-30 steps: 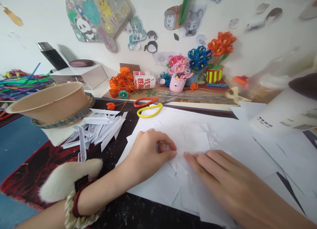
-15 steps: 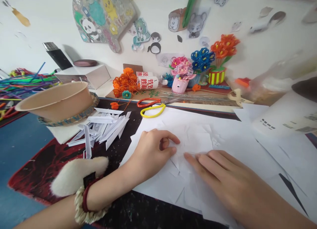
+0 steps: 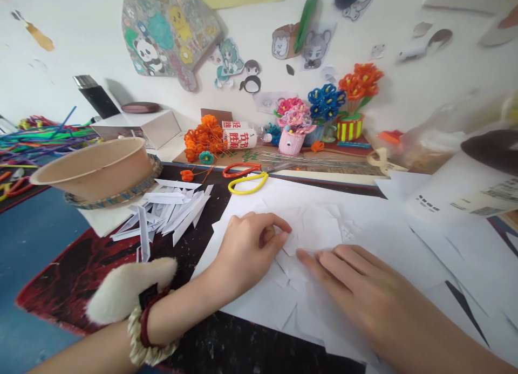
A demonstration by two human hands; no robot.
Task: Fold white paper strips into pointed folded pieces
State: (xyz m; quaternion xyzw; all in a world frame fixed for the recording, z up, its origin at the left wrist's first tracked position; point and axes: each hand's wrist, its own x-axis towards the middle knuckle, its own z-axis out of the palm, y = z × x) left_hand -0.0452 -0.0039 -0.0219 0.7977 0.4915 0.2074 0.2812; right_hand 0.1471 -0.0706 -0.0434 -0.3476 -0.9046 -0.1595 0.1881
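Note:
My left hand (image 3: 253,250) rests over a pile of white paper, its thumb and index fingertips brought together at the left edge of a small piece of white paper (image 3: 321,231). My right hand (image 3: 364,279) lies with fingers stretched out flat, index fingertip touching the lower edge of the same piece. Under both hands spread large white sheets (image 3: 275,304) with loose cut scraps on them; white on white makes single pieces hard to separate. Beyond my left hand lie scissors with red and yellow handles (image 3: 247,183).
Folded paper strips (image 3: 174,206) are heaped at left beside a tan bowl (image 3: 97,166). A fluffy white object (image 3: 121,290) is by my left wrist. Orange flowers (image 3: 204,139), a pink pot (image 3: 291,143) and thin wires (image 3: 324,161) line the back; a white container (image 3: 461,185) stands right.
My left thumb and index fingertips have drawn closer together at the paper. The small piece appears slightly turned, while the right hand stays almost in place. The view has shifted a little.

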